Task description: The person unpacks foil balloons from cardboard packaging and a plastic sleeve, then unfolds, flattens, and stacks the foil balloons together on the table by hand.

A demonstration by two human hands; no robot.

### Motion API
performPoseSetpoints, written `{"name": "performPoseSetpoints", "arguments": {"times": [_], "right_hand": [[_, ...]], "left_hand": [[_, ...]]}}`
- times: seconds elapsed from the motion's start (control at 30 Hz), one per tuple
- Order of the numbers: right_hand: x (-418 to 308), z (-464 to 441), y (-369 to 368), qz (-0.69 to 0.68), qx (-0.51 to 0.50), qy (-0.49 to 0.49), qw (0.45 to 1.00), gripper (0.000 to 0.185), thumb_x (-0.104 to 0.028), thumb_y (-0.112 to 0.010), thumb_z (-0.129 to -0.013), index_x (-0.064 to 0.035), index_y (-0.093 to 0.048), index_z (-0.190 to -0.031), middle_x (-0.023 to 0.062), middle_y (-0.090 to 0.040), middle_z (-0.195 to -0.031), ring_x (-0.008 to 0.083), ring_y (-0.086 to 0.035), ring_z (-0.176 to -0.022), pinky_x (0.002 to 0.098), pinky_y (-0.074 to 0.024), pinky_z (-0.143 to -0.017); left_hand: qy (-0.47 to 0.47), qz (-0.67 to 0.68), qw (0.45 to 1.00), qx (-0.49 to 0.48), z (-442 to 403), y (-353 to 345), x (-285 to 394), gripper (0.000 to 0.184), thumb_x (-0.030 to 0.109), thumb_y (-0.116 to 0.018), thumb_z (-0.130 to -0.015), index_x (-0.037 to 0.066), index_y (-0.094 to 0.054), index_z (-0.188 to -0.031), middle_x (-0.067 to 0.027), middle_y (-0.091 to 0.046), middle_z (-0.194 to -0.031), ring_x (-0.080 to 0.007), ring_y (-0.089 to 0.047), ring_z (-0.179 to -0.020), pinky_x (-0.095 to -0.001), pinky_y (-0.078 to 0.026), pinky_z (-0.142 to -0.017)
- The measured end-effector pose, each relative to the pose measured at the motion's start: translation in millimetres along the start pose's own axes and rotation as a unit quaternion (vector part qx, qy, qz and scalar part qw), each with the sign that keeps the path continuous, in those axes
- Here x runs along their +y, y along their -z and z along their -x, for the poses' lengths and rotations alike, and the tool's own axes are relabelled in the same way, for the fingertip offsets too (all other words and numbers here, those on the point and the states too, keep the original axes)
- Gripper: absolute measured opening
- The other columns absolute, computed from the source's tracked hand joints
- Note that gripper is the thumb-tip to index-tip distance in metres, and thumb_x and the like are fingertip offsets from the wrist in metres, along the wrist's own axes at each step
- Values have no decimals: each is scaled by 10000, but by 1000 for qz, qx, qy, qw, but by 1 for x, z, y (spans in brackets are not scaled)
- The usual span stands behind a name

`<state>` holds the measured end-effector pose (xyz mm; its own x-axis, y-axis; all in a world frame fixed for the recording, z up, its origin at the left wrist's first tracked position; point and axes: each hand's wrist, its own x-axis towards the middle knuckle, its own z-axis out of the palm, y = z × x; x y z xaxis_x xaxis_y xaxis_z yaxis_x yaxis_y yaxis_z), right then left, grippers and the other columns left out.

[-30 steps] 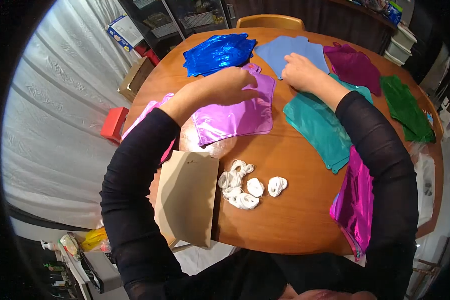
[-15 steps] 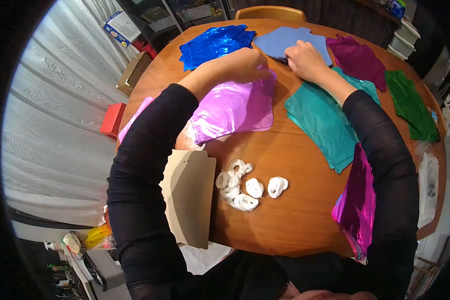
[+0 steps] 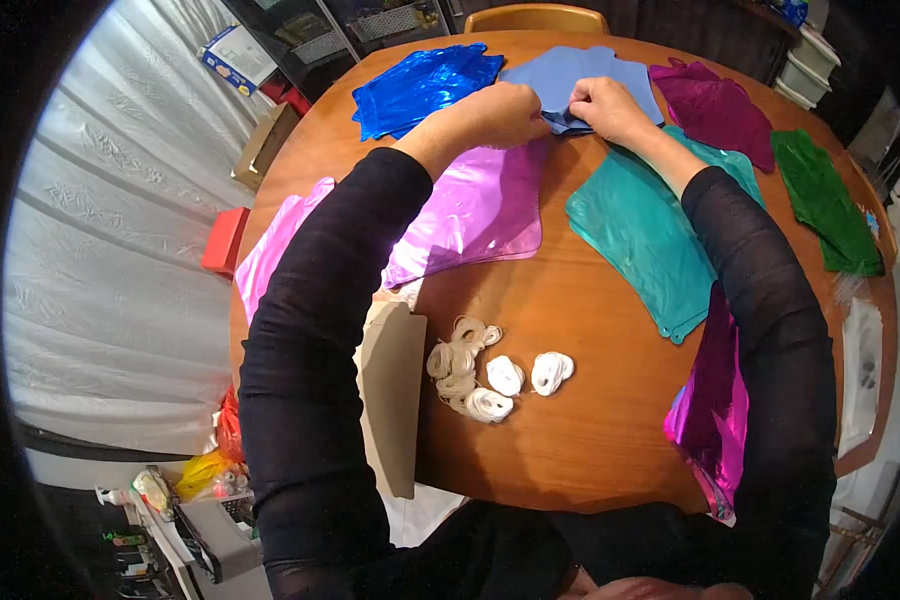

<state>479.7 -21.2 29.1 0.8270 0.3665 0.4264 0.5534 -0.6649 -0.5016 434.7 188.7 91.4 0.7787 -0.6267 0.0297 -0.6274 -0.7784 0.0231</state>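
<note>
At the far side of the table lies a stack of flat, light blue foil balloons. The fingers of my right hand pinch its near edge. My left hand is closed at the same edge, a little to the left; its fingertips are partly hidden. Below my left wrist lie flat pink-violet foil balloons. Shiny dark blue foil balloons lie just beyond that arm. Teal foil balloons are spread under and beside my right forearm.
Purple and green foil sheets lie along the right, magenta foil by my right arm. Several white string bundles sit near the front, beside a beige cardboard piece. More pink foil lies left.
My left hand has moved right, from the pink-violet foil to the near edge of the light blue balloons. My right hand stays at that edge, which now shows lifted slightly.
</note>
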Motion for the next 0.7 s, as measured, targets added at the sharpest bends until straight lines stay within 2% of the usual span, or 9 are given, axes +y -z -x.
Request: {"name": "performPoseSetpoints", "arguments": {"times": [0.03, 0.2, 0.37, 0.53, 0.67, 0.7], "right_hand": [[0, 0, -1, -1, -1, 0, 1000, 161, -144, -580, -827, -7, -662, -844, 99, -650, -705, 271, -569, -610, 349, -467, -607], [-6, 2, 0, 32, -4, 23, 999, 165, -153, -600, -821, -2, -657, -849, 85, -637, -686, 245, -556, -610, 343, -461, -604], [-13, 0, 1, 80, 17, 11, 997, 156, -146, -618, -809, 1, -655, -847, 82, -639, -692, 227, -549, -600, 340, -454, -600], [4, -6, -8, 16, 32, 12, 999, 147, -144, -638, -808, 2, -654, -816, 66, -615, -671, 192, -529, -587, 327, -442, -588], [7, -8, -7, -68, -17, -74, 995, 145, -143, -643, -825, -6, -659, -781, 35, -587, -660, 149, -495, -580, 283, -421, -570], [6, -10, -5, -67, -16, -73, 995, 145, -143, -643, -825, -6, -659, -781, 35, -587, -660, 149, -495, -580, 283, -421, -570]], "left_hand": [[4, -5, 1000, 0, 0, -2, -1, 276, 246, -591, -909, 6, -722, -948, -156, -724, -828, -303, -667, -677, -383, -539, -668], [-13, 48, 998, 27, -2, -10, -6, 348, 297, -580, -866, -20, -714, -820, -198, -708, -804, -402, -650, -693, -438, -534, -671], [-17, 70, 996, 43, -3, -10, -5, 336, 269, -563, -872, -30, -709, -828, -203, -711, -824, -409, -652, -702, -445, -537, -677], [-12, 35, 996, 81, -9, -16, -9, 320, 237, -548, -872, -45, -699, -854, -212, -708, -834, -418, -648, -708, -463, -535, -670], [-106, -134, 983, 61, -13, -12, -3, 285, 201, -546, -852, -37, -700, -832, -212, -706, -818, -424, -645, -699, -479, -528, -647], [-125, -117, 982, 78, -15, -16, -1, 240, 187, -552, -854, -12, -685, -838, -199, -697, -855, -409, -628, -722, -461, -516, -677]]}}
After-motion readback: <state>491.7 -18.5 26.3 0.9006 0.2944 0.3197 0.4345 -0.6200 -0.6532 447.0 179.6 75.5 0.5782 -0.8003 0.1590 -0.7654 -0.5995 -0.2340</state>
